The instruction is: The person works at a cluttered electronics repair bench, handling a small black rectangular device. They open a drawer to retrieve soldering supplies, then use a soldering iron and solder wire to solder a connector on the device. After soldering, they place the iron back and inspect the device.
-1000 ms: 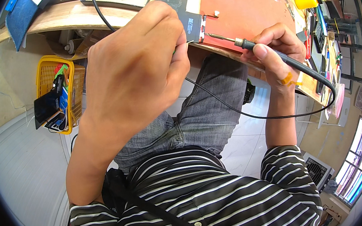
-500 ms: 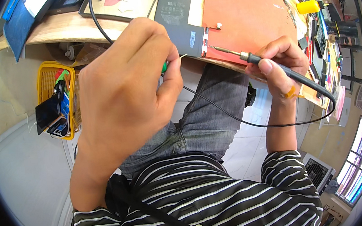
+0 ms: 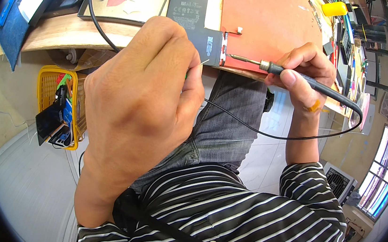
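Wooden workbench [image 3: 76,32] spans the upper frame, overlaid at upper right by an orange mat [image 3: 273,18]. A dark flat battery pack [image 3: 195,24] is laid at the mat's left edge, upper centre. The soldering iron [image 3: 293,75] is clamped in the curled fingers of the right hand [image 3: 305,78], its tip directed at the pack's lower right corner. A thin wire [image 3: 204,62] is pinched by the closed left hand [image 3: 145,102]. At left, a yellow mesh basket [image 3: 47,77] is seen, filled with small dark devices and coloured oddments.
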### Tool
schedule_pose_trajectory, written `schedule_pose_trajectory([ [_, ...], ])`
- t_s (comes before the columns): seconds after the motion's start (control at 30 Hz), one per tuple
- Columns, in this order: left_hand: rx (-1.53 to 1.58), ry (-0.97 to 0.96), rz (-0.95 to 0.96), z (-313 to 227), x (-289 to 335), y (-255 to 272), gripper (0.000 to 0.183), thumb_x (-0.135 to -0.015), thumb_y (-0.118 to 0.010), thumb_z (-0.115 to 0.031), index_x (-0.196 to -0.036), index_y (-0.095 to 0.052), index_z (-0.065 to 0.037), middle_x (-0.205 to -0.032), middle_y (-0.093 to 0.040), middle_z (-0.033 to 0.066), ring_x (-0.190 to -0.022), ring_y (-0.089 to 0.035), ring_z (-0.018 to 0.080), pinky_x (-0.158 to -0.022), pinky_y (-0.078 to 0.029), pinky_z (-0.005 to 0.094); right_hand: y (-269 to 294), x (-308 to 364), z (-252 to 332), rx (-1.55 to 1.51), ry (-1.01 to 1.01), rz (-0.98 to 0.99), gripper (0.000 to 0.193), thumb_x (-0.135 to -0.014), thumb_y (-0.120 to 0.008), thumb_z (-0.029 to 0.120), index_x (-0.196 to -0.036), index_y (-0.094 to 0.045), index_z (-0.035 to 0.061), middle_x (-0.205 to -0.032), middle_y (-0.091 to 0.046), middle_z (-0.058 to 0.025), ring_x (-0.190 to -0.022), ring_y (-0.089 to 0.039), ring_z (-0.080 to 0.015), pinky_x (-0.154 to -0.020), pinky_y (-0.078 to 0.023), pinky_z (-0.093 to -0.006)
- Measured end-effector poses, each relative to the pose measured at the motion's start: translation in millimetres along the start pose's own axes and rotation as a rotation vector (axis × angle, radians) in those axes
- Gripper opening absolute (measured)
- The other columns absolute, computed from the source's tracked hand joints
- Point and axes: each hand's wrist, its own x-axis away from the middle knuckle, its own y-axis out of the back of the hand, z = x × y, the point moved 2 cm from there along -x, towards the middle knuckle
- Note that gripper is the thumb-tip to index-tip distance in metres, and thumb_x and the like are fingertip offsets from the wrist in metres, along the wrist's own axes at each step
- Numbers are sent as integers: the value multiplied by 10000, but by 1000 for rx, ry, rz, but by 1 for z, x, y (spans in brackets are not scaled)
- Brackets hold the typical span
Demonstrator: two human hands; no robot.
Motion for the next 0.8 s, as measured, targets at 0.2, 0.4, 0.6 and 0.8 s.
schedule_pose_trajectory([
  [0.2, -6, -3, 3, -1, 1, 2, 168, -774, -763, 89, -862, -662, -12, -974, -666, 66, -752, -664, 155, -549, -520, 254, 0, -1, 1, 23, -11, -4, 178, -858, -788, -19, -946, -634, -19, -861, -754, -156, -771, -753, -182, -733, -621, -293],
  [0.4, -6, -5, 7, -2, 2, 2, 165, -776, -764, 86, -859, -661, -12, -980, -670, 68, -754, -669, 153, -549, -524, 255, 0, -1, 0, 6, -5, -3, 181, -858, -792, -18, -945, -634, -20, -860, -754, -155, -768, -753, -184, -732, -623, -296],
  [0.6, -12, -7, 6, -2, 2, 1, 162, -777, -765, 83, -858, -662, -13, -980, -672, 69, -756, -674, 153, -551, -529, 251, 1, 0, -2, 2, 10, 12, 179, -859, -787, -22, -950, -634, -17, -852, -749, -144, -766, -753, -183, -738, -621, -297],
  [0.8, -19, -7, 11, -1, 2, 1, 162, -777, -767, 78, -860, -663, -15, -983, -676, 70, -757, -677, 155, -553, -531, 252, 2, 0, -3, -30, 18, 23, 175, -860, -779, -31, -951, -631, -14, -847, -746, -141, -767, -751, -183, -744, -619, -299],
])
